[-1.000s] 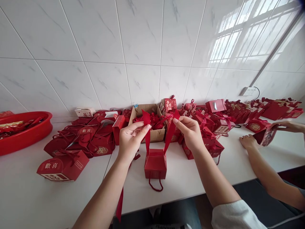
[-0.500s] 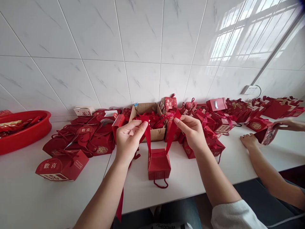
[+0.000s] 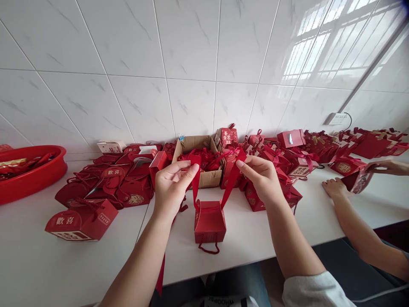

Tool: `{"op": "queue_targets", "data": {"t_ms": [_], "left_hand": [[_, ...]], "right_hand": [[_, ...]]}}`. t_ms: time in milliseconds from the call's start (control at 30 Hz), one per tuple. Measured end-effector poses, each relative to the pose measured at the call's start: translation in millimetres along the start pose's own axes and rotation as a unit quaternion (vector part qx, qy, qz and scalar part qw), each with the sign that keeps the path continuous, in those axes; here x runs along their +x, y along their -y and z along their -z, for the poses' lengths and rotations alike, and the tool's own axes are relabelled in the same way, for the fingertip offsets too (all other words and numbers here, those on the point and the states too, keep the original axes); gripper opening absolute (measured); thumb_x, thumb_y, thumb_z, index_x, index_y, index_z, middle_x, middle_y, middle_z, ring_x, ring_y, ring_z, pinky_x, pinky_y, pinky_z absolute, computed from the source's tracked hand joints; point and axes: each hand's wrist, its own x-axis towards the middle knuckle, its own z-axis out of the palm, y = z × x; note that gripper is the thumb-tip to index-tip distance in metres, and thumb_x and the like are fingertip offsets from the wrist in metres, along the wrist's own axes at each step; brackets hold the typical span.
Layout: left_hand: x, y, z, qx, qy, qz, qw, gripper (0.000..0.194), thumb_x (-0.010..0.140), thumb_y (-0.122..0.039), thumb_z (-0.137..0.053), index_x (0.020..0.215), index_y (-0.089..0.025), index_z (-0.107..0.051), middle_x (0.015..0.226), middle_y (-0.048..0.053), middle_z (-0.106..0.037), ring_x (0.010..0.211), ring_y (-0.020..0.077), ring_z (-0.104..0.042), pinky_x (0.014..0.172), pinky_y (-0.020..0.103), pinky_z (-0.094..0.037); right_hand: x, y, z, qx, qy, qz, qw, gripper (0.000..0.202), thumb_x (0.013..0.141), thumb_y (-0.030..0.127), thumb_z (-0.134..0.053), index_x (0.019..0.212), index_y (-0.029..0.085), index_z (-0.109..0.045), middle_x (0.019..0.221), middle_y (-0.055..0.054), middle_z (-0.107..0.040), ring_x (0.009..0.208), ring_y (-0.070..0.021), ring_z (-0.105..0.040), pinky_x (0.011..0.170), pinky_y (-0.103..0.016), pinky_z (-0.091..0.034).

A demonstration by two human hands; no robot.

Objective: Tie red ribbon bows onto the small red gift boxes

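Note:
A small red box (image 3: 210, 221) with a cord handle hangs or stands in the middle, just over the front part of the white table; whether it touches the table is hard to tell. Red ribbon (image 3: 230, 183) rises from both its sides. Pinched between thumb and fingers of my left hand (image 3: 172, 185) is the ribbon's left end. My right hand (image 3: 262, 175) grips the right end the same way. Behind the hands stands an open cardboard box (image 3: 209, 180) holding more red ribbon.
Red gift boxes (image 3: 137, 189) are piled on the left, with one box (image 3: 83, 219) in front. A red basin (image 3: 35, 177) stands far left. More boxes (image 3: 287, 192) line the right. Another person's hands (image 3: 335, 187) hold a red box at the right.
The small red box has shifted slightly left beneath the ribbon and turned a little. My right hand has moved slightly to the right, with the ribbon ends still held.

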Motion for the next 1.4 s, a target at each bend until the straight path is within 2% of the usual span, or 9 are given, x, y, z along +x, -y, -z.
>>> {"op": "queue_targets", "data": {"t_ms": [200, 467, 633, 800, 900, 1000, 1133, 1300, 1400], "left_hand": [[-0.4, -1.6, -0.7, -0.010, 0.007, 0.017, 1.000, 0.021, 0.065, -0.033, -0.081, 0.078, -0.019, -0.073, 0.068, 0.000, -0.067, 0.065, 0.0132, -0.061, 0.058, 0.024, -0.049], [1.6, -2.9, -2.7, -0.023, 0.011, -0.007, 1.000, 0.017, 0.065, -0.031, -0.081, 0.075, -0.020, -0.073, 0.064, -0.002, -0.066, 0.060, 0.0116, -0.059, 0.056, 0.022, -0.048], [1.4, -2.5, -6.8, -0.026, 0.015, 0.003, 1.000, 0.022, 0.065, -0.031, -0.081, 0.082, -0.019, -0.073, 0.076, 0.001, -0.070, 0.070, 0.0136, -0.063, 0.065, 0.024, -0.052], [0.8, -4.9, -14.9, -0.030, 0.090, 0.022, 0.995, 0.019, 0.066, -0.031, -0.080, 0.078, -0.019, -0.072, 0.074, 0.001, -0.070, 0.071, 0.0127, -0.063, 0.066, 0.022, -0.050], [0.4, -7.5, -21.8, -0.013, 0.146, 0.049, 0.988, 0.019, 0.066, -0.029, -0.081, 0.077, -0.018, -0.070, 0.073, 0.000, -0.070, 0.070, 0.0121, -0.063, 0.065, 0.021, -0.049], [1.1, -11.2, -27.6, -0.004, 0.176, 0.090, 0.980, 0.026, 0.065, -0.027, -0.082, 0.082, -0.020, -0.063, 0.072, -0.002, -0.070, 0.066, 0.0105, -0.061, 0.062, 0.020, -0.046], [3.3, -16.2, -31.5, 0.014, 0.166, 0.104, 0.981, 0.029, 0.066, -0.027, -0.081, 0.084, -0.020, -0.061, 0.064, -0.005, -0.065, 0.057, 0.0073, -0.054, 0.055, 0.017, -0.041], [4.5, -17.0, -31.7, 0.038, 0.158, 0.067, 0.984, 0.022, 0.063, -0.026, -0.082, 0.071, -0.018, -0.063, 0.063, -0.003, -0.064, 0.057, 0.0080, -0.053, 0.053, 0.018, -0.040], [5.4, -15.3, -30.0, 0.050, 0.161, 0.050, 0.984, 0.022, 0.062, -0.026, -0.083, 0.068, -0.017, -0.064, 0.064, -0.002, -0.065, 0.058, 0.0101, -0.055, 0.055, 0.021, -0.042]], "right_hand": [[0.1, 0.0, 3.6, 0.009, 0.006, 0.002, 1.000, 0.025, 0.078, 0.038, -0.070, 0.068, 0.017, -0.059, 0.060, 0.003, -0.043, 0.056, -0.0082, -0.035, 0.049, -0.023, -0.025], [1.4, 0.9, 1.6, 0.025, 0.003, 0.009, 1.000, 0.023, 0.078, 0.034, -0.071, 0.068, 0.017, -0.059, 0.062, 0.004, -0.044, 0.056, -0.0077, -0.036, 0.049, -0.022, -0.027], [2.2, -1.7, -3.6, 0.035, 0.006, 0.009, 0.999, 0.023, 0.080, 0.036, -0.069, 0.070, 0.018, -0.058, 0.062, 0.003, -0.049, 0.056, -0.0080, -0.042, 0.050, -0.021, -0.033], [7.3, -2.3, -12.4, 0.058, 0.074, -0.015, 0.995, 0.019, 0.081, 0.036, -0.067, 0.080, 0.017, -0.063, 0.065, 0.000, -0.061, 0.057, -0.0119, -0.057, 0.054, -0.024, -0.045], [9.2, 1.2, -16.9, 0.053, 0.115, -0.023, 0.992, 0.018, 0.081, 0.034, -0.066, 0.084, 0.016, -0.065, 0.063, 0.000, -0.061, 0.050, -0.0109, -0.057, 0.049, -0.023, -0.045], [8.7, 3.6, -17.2, 0.041, 0.149, 0.001, 0.988, 0.015, 0.082, 0.029, -0.063, 0.081, 0.015, -0.067, 0.061, 0.002, -0.057, 0.049, -0.0084, -0.052, 0.048, -0.021, -0.042], [6.1, 2.5, -12.9, 0.042, 0.160, 0.018, 0.986, 0.015, 0.084, 0.027, -0.059, 0.079, 0.015, -0.066, 0.062, 0.002, -0.055, 0.052, -0.0079, -0.050, 0.049, -0.021, -0.039], [3.8, 2.9, -12.4, 0.020, 0.161, 0.024, 0.986, 0.023, 0.085, 0.033, -0.061, 0.070, 0.016, -0.064, 0.058, 0.002, -0.053, 0.053, -0.0086, -0.047, 0.050, -0.022, -0.038], [4.1, 1.8, -15.6, 0.041, 0.131, 0.020, 0.990, 0.019, 0.083, 0.036, -0.065, 0.079, 0.017, -0.069, 0.063, 0.001, -0.058, 0.052, -0.0084, -0.048, 0.049, -0.022, -0.040]]}}
